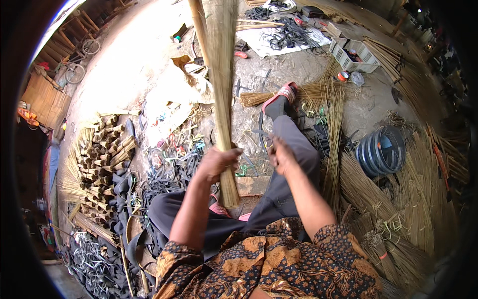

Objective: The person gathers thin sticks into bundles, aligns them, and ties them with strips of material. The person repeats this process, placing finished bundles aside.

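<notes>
- The left hand [217, 163] is gripping a long bundle of thin straw sticks [222, 74], fingers wrapped around it just above its cut lower end.
- The bundle is standing nearly upright, its long axis running from the wooden block [253, 185] near the person's lap away to the far top edge of the view, leaning slightly left as it goes.
- The lower end is resting on or just above the block; which of the two cannot be told.
- The right hand [282, 157] is hovering just right of the bundle, near but apart from it, fingers loosely curled; whether it is pinching a thin tie or strip cannot be told.
- So the left hand is the one on the bundle, and the right one is waiting at about the same height, level with the grip.
- The person's right leg is stretching out far, ending in a red sandal [282, 94].
- More straw bundles [393, 199] are lying to the right, and short cut stalks [102, 154] are piling up on the left.
</notes>
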A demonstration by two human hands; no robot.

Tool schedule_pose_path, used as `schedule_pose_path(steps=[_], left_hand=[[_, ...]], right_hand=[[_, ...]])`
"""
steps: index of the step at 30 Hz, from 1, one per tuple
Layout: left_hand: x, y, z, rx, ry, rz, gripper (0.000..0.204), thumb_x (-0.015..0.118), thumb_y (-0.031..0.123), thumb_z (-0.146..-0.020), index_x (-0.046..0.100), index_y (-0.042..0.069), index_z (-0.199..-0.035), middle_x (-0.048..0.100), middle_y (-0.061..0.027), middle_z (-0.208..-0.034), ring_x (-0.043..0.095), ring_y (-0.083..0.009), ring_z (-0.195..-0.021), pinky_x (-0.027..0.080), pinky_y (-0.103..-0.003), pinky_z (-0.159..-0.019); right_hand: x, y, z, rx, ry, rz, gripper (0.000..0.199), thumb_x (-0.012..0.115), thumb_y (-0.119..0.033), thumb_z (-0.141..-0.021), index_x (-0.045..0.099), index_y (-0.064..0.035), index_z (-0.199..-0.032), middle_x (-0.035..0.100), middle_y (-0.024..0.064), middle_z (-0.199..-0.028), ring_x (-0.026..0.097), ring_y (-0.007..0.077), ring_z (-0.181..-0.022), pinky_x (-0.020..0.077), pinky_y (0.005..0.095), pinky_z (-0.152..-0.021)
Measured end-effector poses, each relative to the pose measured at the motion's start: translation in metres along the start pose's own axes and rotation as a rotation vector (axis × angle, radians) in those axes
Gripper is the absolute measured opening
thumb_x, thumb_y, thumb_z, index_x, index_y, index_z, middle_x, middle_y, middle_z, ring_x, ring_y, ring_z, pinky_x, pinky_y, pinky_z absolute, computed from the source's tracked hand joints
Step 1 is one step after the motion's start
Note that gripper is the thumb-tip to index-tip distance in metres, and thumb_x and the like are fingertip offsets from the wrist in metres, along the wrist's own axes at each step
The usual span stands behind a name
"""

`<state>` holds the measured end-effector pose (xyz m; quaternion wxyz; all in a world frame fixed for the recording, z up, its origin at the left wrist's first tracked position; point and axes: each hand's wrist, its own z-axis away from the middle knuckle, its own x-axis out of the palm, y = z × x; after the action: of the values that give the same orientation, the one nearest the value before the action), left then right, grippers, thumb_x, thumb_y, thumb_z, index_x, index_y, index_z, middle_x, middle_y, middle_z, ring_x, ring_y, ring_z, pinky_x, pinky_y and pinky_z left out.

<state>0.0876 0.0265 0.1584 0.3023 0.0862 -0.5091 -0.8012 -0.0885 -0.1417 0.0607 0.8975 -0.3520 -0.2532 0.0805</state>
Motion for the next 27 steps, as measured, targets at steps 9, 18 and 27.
schedule_pose_path(steps=[9, 18, 27], left_hand=[[0.02, -0.187, -0.082, -0.519, -0.008, -0.15, 0.03, 0.081, 0.028, -0.088, 0.072, 0.003, -0.099, 0.071, -0.011, -0.086, 0.068, -0.0221, -0.066, 0.059, -0.043, -0.06], [0.011, -0.179, -0.075, -0.462, -0.117, -0.067, 0.034, 0.08, 0.015, -0.087, 0.07, -0.006, -0.111, 0.075, -0.0182, -0.097, 0.075, -0.0288, -0.077, 0.063, -0.046, -0.065], [0.013, -0.163, -0.065, -0.45, -0.121, 0.194, 0.03, 0.076, 0.009, -0.092, 0.068, -0.006, -0.117, 0.075, -0.0201, -0.102, 0.077, -0.0311, -0.081, 0.066, -0.049, -0.072]], right_hand=[[-0.005, 0.089, -0.005, 0.117, -0.026, 0.515, 0.054, 0.075, -0.06, -0.09, 0.055, -0.0106, -0.099, 0.045, -0.004, -0.078, 0.042, 0.0058, -0.058, 0.0292, 0.0226, -0.041], [-0.003, 0.1, -0.022, 0.109, 0.022, 0.484, 0.057, 0.084, -0.031, -0.083, 0.064, 0.0087, -0.119, 0.07, 0.0168, -0.102, 0.068, 0.025, -0.09, 0.0568, 0.041, -0.075], [-0.019, 0.108, -0.03, 0.18, 0.003, 0.209, 0.059, 0.078, -0.026, -0.087, 0.051, 0.0085, -0.126, 0.064, 0.021, -0.109, 0.068, 0.0313, -0.09, 0.0605, 0.05, -0.072]])
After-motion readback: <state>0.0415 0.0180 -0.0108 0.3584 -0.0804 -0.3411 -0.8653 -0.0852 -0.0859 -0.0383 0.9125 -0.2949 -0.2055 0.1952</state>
